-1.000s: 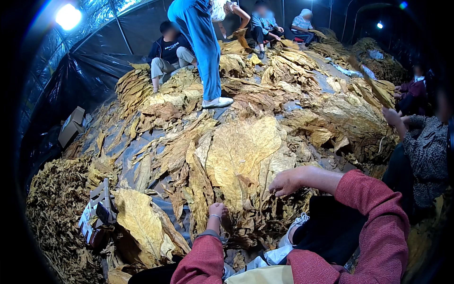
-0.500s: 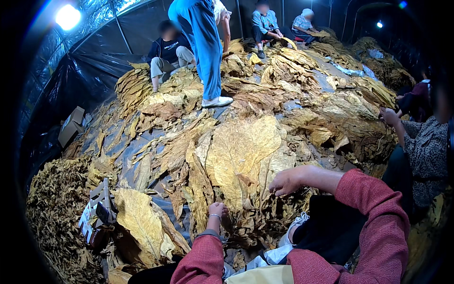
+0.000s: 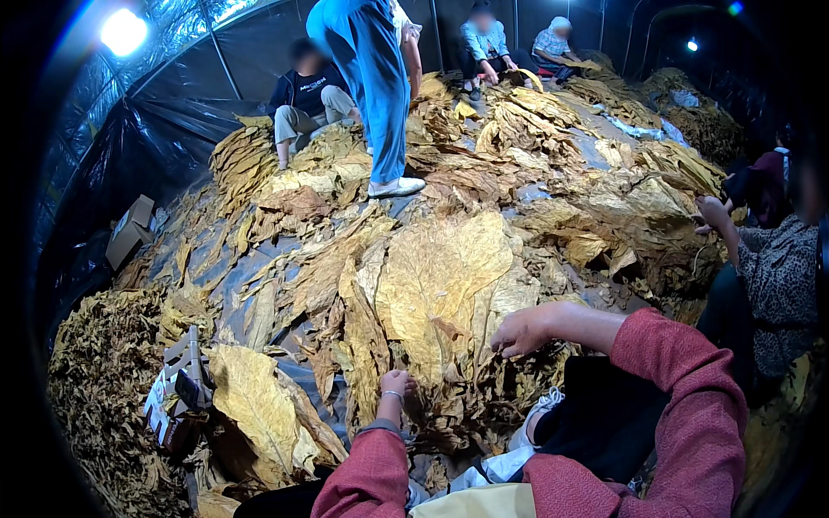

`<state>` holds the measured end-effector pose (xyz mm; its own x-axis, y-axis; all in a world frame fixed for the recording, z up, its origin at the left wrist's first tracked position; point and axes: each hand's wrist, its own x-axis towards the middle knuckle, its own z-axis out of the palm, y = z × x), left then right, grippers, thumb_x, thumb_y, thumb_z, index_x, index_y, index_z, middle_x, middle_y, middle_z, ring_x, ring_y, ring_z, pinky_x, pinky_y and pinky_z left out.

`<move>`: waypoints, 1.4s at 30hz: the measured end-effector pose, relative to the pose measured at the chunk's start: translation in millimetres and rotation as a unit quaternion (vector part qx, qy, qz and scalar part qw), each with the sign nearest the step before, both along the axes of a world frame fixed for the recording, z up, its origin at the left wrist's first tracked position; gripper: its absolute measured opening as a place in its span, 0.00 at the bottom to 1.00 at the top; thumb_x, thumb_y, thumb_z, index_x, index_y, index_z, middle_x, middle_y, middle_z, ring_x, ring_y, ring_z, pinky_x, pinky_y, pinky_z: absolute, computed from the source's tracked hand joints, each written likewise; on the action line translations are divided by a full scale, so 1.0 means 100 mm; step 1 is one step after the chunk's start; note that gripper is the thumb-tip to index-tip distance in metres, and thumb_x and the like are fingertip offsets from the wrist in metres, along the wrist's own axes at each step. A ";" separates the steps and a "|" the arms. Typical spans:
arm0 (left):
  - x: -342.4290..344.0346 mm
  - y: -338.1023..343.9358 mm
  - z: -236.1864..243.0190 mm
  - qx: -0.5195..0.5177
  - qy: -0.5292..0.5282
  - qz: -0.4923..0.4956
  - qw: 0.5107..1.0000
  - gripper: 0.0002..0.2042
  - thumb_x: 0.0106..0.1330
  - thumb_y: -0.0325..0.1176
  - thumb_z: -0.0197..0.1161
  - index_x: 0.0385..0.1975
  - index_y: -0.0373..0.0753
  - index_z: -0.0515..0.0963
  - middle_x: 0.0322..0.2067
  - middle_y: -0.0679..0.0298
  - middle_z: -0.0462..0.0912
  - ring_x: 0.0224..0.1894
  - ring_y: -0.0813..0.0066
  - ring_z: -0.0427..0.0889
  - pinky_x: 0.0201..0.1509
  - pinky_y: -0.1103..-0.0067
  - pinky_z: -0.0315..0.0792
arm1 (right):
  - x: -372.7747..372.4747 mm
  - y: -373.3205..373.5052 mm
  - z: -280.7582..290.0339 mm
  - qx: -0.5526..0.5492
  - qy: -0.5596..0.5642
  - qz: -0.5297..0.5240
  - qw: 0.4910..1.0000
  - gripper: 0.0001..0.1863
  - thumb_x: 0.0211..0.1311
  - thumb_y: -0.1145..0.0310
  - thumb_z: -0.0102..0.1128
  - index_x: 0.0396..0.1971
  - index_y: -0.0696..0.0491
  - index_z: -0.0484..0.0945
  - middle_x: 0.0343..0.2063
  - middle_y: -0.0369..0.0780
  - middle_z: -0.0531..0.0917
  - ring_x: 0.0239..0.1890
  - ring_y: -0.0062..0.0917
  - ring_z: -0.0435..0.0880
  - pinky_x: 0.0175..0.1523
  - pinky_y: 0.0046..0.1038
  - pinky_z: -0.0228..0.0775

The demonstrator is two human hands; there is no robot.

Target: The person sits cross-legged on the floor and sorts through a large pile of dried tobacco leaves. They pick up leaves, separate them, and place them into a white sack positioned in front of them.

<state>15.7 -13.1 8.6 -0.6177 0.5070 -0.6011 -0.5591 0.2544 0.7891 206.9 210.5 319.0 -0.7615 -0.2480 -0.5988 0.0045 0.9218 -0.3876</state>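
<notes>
A broad, dried yellow tobacco leaf (image 3: 445, 276) lies spread over the pile in front of me, between my two hands. At its lower left, my left hand (image 3: 396, 383) is closed with the fingers bent, a bracelet at the wrist; what it grips, if anything, is hidden. Reaching in from the right, my right hand (image 3: 523, 331) has its fingers curled down and pressed together at the leaf's lower right edge. Whether it pinches that leaf or another, I cannot tell. Brown, crumpled leaves (image 3: 449, 419) lie under both hands.
More large yellow leaves (image 3: 259, 406) lie at my left beside a torn cardboard box (image 3: 177, 388). Another carton (image 3: 131, 231) sits farther left. A person in blue trousers (image 3: 371, 86) stands on the leaves; several others sit around the heap, one close by at right (image 3: 781, 268).
My hands and the large leaf look the same. At the back, the seated person in light blue has moved their arms and feet. The nearby people at right have shifted slightly.
</notes>
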 end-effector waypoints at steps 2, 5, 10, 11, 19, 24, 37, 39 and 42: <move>-0.03 -0.04 -0.01 0.005 -0.001 -0.005 1.000 0.07 0.57 0.29 0.49 0.19 0.37 0.68 0.16 0.61 0.73 0.13 0.75 0.73 0.10 0.84 0.63 | -0.02 -0.02 0.02 0.003 0.002 0.002 1.000 0.19 0.53 0.61 0.50 0.43 0.55 0.70 0.39 0.46 0.76 0.43 0.38 0.73 0.46 0.34 0.65; 0.02 0.01 0.05 -0.001 -0.005 -0.003 1.000 0.06 0.57 0.29 0.49 0.19 0.38 0.68 0.15 0.62 0.72 0.12 0.76 0.71 0.10 0.84 0.62 | 0.01 0.01 0.00 0.003 0.001 -0.003 1.000 0.18 0.53 0.61 0.50 0.43 0.54 0.70 0.38 0.46 0.76 0.42 0.38 0.73 0.46 0.34 0.65; 0.06 0.01 0.15 -0.010 -0.009 0.000 1.000 0.07 0.59 0.30 0.48 0.21 0.37 0.68 0.15 0.62 0.73 0.11 0.77 0.69 0.09 0.85 0.61 | 0.02 0.01 -0.02 -0.004 0.005 -0.001 1.000 0.18 0.53 0.61 0.50 0.42 0.53 0.71 0.38 0.46 0.76 0.42 0.38 0.74 0.46 0.34 0.65; 0.07 0.01 0.16 -0.013 -0.011 0.001 1.000 0.07 0.59 0.30 0.48 0.21 0.37 0.68 0.16 0.63 0.73 0.11 0.78 0.69 0.09 0.85 0.61 | 0.02 0.00 -0.02 -0.003 0.005 -0.002 1.000 0.18 0.53 0.61 0.50 0.42 0.53 0.71 0.38 0.46 0.76 0.42 0.38 0.74 0.46 0.34 0.65; 0.01 0.00 0.10 -0.038 0.043 -0.020 0.998 0.07 0.59 0.31 0.49 0.22 0.37 0.69 0.17 0.63 0.73 0.13 0.77 0.70 0.13 0.84 0.65 | 0.01 -0.01 0.03 0.015 0.000 0.000 1.000 0.19 0.53 0.61 0.49 0.43 0.55 0.70 0.38 0.46 0.76 0.43 0.38 0.73 0.46 0.33 0.65; 0.01 -0.01 0.01 -0.064 0.063 -0.036 0.995 0.07 0.59 0.33 0.50 0.24 0.37 0.71 0.21 0.65 0.75 0.17 0.79 0.73 0.17 0.83 0.68 | -0.07 0.14 -0.05 0.081 0.003 -0.029 0.996 0.15 0.52 0.64 0.50 0.38 0.55 0.73 0.35 0.47 0.77 0.38 0.38 0.75 0.43 0.34 0.66; -0.20 0.03 -0.10 -0.150 0.432 0.032 0.889 0.07 0.53 0.30 0.52 0.24 0.34 0.75 0.16 0.61 0.76 0.17 0.77 0.76 0.18 0.83 0.68 | -1.06 0.43 -0.96 -0.189 0.101 -0.412 0.886 0.11 0.50 0.69 0.47 0.29 0.58 0.75 0.21 0.40 0.78 0.20 0.21 0.75 0.18 0.23 0.67; 0.17 0.41 0.14 -0.193 0.455 -0.008 0.869 0.09 0.50 0.33 0.54 0.24 0.35 0.77 0.19 0.58 0.78 0.21 0.70 0.78 0.27 0.77 0.71 | -0.96 0.38 -1.40 -0.103 0.096 -0.480 0.866 0.16 0.50 0.67 0.47 0.38 0.59 0.73 0.32 0.43 0.78 0.33 0.25 0.78 0.34 0.25 0.72; 0.34 0.59 0.44 -0.240 0.469 -0.046 0.849 0.10 0.49 0.36 0.53 0.25 0.37 0.77 0.25 0.55 0.78 0.30 0.61 0.77 0.36 0.72 0.70 | -0.90 0.01 -1.93 0.024 0.231 -0.435 0.870 0.14 0.50 0.70 0.47 0.38 0.56 0.73 0.36 0.47 0.77 0.41 0.36 0.75 0.47 0.33 0.65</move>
<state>49.3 46.1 52.5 -0.9093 0.4158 -0.0172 0.2985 0.6805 0.6692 117.3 211.1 125.8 -0.8105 0.5596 -0.1732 0.5631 0.6627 -0.4937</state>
